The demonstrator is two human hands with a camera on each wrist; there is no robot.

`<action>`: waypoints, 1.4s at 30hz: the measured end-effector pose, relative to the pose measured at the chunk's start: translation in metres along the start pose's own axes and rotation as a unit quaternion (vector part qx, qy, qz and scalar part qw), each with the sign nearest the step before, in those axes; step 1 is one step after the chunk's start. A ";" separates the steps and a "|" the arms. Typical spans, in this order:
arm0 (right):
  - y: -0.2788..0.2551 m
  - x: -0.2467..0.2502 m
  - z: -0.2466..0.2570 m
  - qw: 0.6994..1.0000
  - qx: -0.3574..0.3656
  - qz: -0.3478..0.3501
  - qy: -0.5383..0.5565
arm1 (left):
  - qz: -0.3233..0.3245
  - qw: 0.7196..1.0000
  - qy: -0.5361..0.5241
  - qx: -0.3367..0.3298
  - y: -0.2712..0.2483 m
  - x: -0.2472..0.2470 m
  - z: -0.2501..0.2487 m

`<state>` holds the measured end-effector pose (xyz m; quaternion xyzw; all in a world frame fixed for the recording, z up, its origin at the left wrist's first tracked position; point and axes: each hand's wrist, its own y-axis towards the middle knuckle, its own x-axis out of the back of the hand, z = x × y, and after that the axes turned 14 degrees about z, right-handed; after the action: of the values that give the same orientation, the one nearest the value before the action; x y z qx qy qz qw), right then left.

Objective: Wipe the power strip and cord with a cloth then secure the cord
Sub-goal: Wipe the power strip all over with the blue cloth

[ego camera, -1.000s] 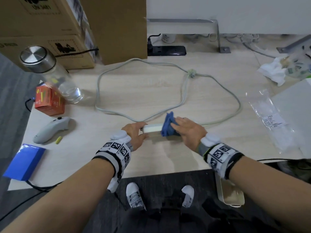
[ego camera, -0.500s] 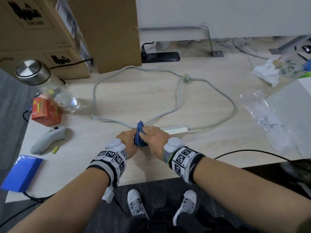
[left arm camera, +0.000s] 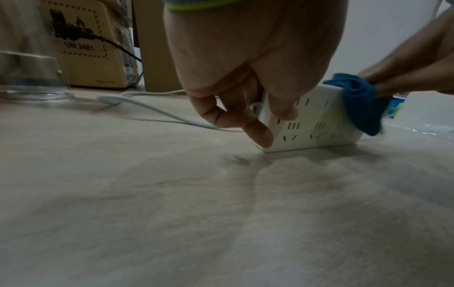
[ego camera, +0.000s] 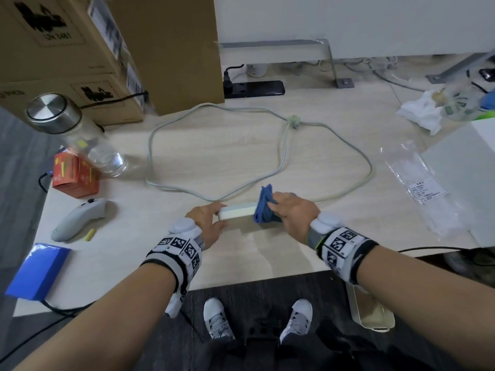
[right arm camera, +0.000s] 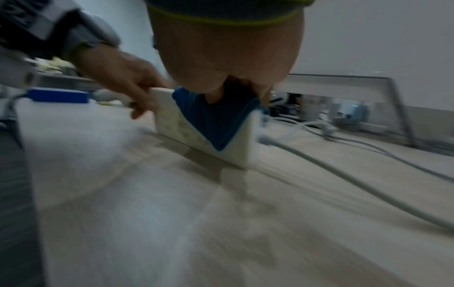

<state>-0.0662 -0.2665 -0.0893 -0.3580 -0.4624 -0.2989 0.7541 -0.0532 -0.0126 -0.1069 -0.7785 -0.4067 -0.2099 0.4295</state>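
A white power strip (ego camera: pixel 237 211) stands on its long edge near the table's front, sockets (left arm camera: pixel 317 128) facing me. My left hand (ego camera: pixel 207 219) pinches its left end, thumb on the socket face and fingers round the end (left arm camera: pixel 255 120). My right hand (ego camera: pixel 290 210) grips a blue cloth (ego camera: pixel 263 207) folded over the strip's right end (right arm camera: pixel 216 120). The pale grey cord (ego camera: pixel 356 153) leaves that end and lies in two wide loops, joined at a tie (ego camera: pixel 294 121) farther back.
A glass bottle (ego camera: pixel 80 135) with a steel lid, an orange box (ego camera: pixel 73 175), a grey controller (ego camera: pixel 80 218) and a blue box (ego camera: pixel 37 271) sit at the left. Cardboard boxes (ego camera: pixel 107 49) and a black power strip (ego camera: pixel 254 89) stand behind. A plastic bag (ego camera: pixel 423 188) and crumpled tissue (ego camera: pixel 420 113) lie right.
My right hand slid the cloth left along the strip to my left hand, then back to the right end. My left hand kept its hold on the left end.
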 end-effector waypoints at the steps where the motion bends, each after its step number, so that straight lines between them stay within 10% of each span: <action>1: 0.011 -0.002 0.013 1.000 0.008 -0.001 -0.003 | 0.005 1.000 0.008 0.008 0.000 0.002 -0.001; 7: 0.048 0.000 0.056 0.995 -0.011 0.103 -0.004 | 0.059 0.996 0.063 0.037 -0.003 0.014 -0.008; 21: -0.014 0.019 -0.004 0.980 -0.168 0.036 0.095 | 0.006 0.987 -0.154 0.052 -0.011 -0.002 -0.006; 27: -0.026 0.003 0.008 0.977 -0.138 -0.011 0.160 | 0.012 0.816 -0.546 0.189 -0.001 -0.003 -0.004; 30: -0.036 0.000 0.007 0.979 -0.118 -0.003 0.166 | 0.011 0.774 -0.605 0.186 -0.001 0.002 -0.010; 34: -0.045 0.013 -0.004 0.971 -0.139 -0.039 0.190 | 0.091 0.794 -0.584 0.138 -0.010 0.021 -0.017; 36: -0.049 0.022 -0.012 0.953 -0.173 -0.097 0.229 | 0.114 0.881 -0.452 0.076 -0.016 0.033 -0.021; 38: -0.051 0.031 -0.022 0.931 -0.206 -0.140 0.268 | 0.047 0.964 -0.261 -0.011 -0.022 0.041 -0.022; 42: -0.062 0.037 -0.039 0.904 -0.250 -0.174 0.301 | -0.050 0.982 -0.062 -0.169 -0.032 0.030 -0.013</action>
<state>-0.0810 -0.3374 -0.0519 -0.3418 -0.1782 -0.6248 0.6790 -0.0619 -0.0001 -0.0636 -0.8302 -0.4296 -0.2477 0.2545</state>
